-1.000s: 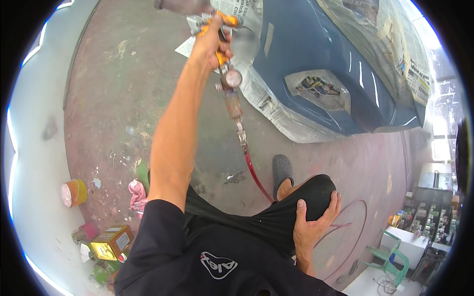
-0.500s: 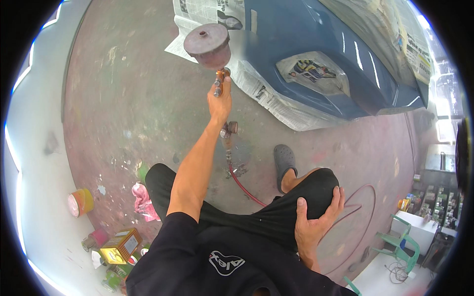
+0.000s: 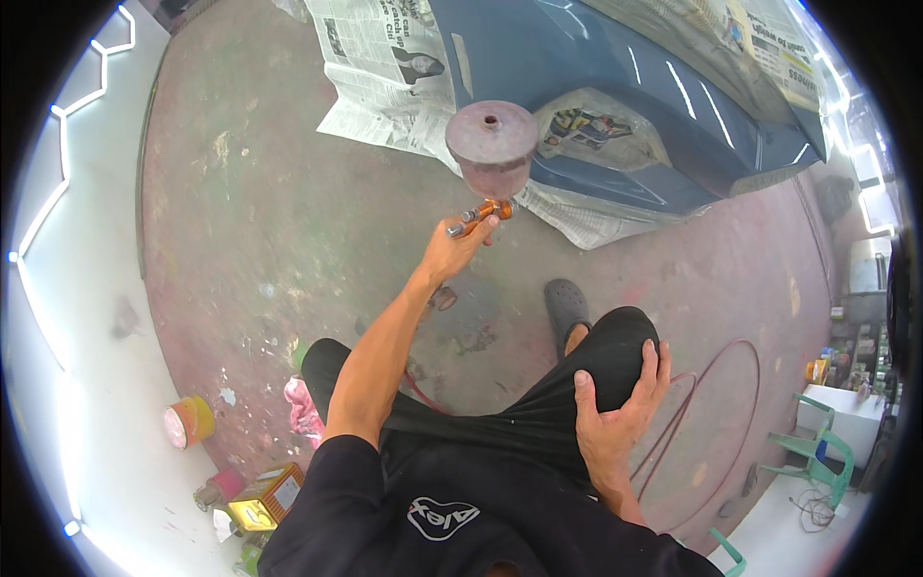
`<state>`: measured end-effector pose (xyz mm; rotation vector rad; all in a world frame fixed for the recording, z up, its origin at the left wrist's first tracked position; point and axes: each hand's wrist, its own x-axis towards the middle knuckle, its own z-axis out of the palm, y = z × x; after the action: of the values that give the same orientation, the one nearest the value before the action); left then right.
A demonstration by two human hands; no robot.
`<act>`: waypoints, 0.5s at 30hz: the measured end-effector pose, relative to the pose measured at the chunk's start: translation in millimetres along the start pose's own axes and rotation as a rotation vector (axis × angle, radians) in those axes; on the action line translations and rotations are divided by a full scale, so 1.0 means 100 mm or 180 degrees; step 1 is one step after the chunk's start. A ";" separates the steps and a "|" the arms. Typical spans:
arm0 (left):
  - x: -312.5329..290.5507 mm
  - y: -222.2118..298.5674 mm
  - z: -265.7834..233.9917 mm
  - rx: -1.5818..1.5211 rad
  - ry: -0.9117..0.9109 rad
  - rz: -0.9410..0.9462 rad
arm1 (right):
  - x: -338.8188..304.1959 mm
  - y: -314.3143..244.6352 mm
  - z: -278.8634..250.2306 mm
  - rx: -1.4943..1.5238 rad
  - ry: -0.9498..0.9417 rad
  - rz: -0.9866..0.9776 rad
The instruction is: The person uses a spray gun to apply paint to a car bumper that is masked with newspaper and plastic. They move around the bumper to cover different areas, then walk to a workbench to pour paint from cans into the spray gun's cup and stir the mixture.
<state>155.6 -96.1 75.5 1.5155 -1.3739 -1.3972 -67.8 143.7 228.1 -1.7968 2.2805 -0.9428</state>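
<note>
In my left hand (image 3: 456, 248), fingers closed round its handle, is a spray gun (image 3: 488, 210) with orange metal parts. Its round lidded cup (image 3: 493, 144), stained with paint, sits on top. The gun is held out in front of a glossy blue-grey car body panel (image 3: 500, 58), and from this angle the cup overlaps the panel's near edge. A fitting (image 3: 442, 298) on the gun's hose side shows partly behind my forearm. My right hand (image 3: 620, 413) rests on my right knee, fingers spread, holding nothing.
Newspaper (image 3: 385, 120) and clear plastic mask the panel's edges. A red hose (image 3: 755, 385) loops over the stained floor at right. At left stand a yellow bucket (image 3: 195, 420), a rectangular can (image 3: 269, 495) and a pink rag (image 3: 303, 409). A green plastic chair (image 3: 829, 462) stands right.
My left hand has swung the spray gun to the right and nearer my body, turning it as it goes. My right hand stays on my knee. The whole view has shifted slightly.
</note>
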 end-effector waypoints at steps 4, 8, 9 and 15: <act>0.08 0.10 -0.11 -0.0046 0.0537 0.0411 | 0.01 0.01 0.01 0.0017 0.0017 -0.0063; 0.37 0.18 -0.44 -0.0205 0.0986 0.0060 | 0.00 0.01 0.01 0.0064 0.0013 -0.0031; 0.40 0.25 -0.50 -0.0287 0.1161 0.0060 | -0.01 0.01 0.00 0.0096 0.0009 -0.0015; 0.49 0.32 -0.51 -0.0414 0.1635 0.0374 | -0.01 0.03 -0.01 0.0068 0.0058 -0.0045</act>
<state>190.0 -159.4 103.2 1.5401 -1.0132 -0.9168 -70.5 144.7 226.8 -1.8057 2.2623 -0.9859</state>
